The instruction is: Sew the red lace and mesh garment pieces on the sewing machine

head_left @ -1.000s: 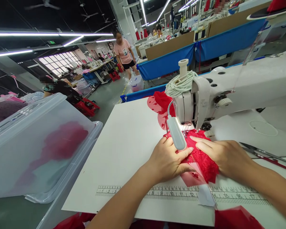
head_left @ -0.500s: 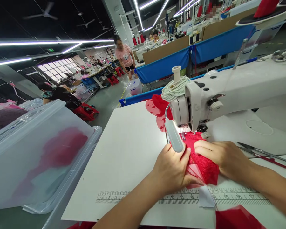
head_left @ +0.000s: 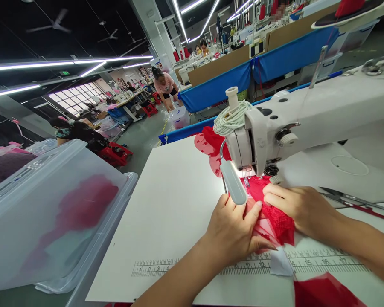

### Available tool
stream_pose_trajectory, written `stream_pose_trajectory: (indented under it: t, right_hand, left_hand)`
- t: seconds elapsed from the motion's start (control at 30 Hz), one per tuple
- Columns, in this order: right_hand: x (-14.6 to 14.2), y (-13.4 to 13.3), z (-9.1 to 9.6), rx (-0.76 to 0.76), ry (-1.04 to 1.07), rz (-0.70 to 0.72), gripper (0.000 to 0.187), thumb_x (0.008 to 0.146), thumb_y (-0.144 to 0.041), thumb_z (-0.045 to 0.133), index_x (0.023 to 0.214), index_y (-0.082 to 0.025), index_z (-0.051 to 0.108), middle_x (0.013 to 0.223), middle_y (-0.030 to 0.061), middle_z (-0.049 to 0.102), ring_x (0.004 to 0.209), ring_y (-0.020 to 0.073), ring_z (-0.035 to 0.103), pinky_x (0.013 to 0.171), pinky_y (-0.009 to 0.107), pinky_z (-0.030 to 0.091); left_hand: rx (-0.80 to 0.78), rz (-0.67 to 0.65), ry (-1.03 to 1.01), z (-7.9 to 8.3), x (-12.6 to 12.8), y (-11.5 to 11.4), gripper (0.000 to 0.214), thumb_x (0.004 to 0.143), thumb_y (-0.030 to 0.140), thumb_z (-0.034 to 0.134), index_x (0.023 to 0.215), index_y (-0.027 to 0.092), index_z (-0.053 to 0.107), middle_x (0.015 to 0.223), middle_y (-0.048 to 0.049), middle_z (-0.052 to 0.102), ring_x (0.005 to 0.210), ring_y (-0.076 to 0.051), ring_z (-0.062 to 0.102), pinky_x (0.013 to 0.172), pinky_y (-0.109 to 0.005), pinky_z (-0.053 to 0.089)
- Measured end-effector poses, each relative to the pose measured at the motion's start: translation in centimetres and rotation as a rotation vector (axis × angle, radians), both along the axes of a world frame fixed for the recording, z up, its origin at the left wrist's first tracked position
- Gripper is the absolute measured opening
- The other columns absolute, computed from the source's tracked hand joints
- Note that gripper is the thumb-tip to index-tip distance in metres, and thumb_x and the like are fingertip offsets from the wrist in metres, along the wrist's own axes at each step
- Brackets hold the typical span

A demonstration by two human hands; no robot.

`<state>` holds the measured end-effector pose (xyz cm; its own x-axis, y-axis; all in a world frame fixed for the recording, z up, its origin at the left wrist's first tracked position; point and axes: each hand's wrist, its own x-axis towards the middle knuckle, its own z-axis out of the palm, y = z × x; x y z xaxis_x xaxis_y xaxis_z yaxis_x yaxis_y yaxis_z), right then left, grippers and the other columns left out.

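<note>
Left hand [head_left: 228, 230] spread flat, right hand [head_left: 302, 209] apparently pinching, steady the red lace fabric [head_left: 279, 219], likely keeping it smooth under the white metal sewing machine [head_left: 326, 113].

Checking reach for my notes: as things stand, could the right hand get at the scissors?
Probably yes: the scissors lie close beside the right wrist, with nothing visible blocking the way, though the right hand would first have to leave the red fabric.
</note>
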<state>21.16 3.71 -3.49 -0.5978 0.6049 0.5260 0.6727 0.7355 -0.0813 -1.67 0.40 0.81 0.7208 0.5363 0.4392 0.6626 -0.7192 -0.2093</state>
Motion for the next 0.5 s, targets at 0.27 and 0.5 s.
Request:
stream_pose_trajectory:
  t: [0.27, 0.5]
  right_hand:
    - [0.0, 0.1, 0.2, 0.016, 0.009, -0.017, 0.029, 0.075, -0.001, 0.044, 0.088, -0.024, 0.059, 0.099, 0.001, 0.074, 0.055, 0.0149, 0.055, 0.048, 0.032, 0.026]
    - [0.2, 0.1, 0.6, 0.0, 0.008, -0.001, 0.039, 0.07, -0.003, 0.046, 0.1, -0.024, 0.062, 0.115, 0.0025, 0.074, 0.061, 0.0167, 0.062, 0.047, 0.032, 0.029]
  left_hand:
    - [-0.079, 0.037, 0.022, -0.4, -0.8, 0.7, 0.086, 0.099, 0.076, 0.015, 0.128, 0.016, 0.069, 0.119, -0.0183, 0.07, 0.089, -0.027, 0.063, 0.081, -0.041, 0.043]
    - [-0.056, 0.024, 0.004, -0.3, -1.0, 1.2, 0.09, 0.1, 0.073, 0.007, 0.128, 0.015, 0.069, 0.113, -0.0161, 0.073, 0.089, -0.028, 0.063, 0.084, -0.043, 0.042]
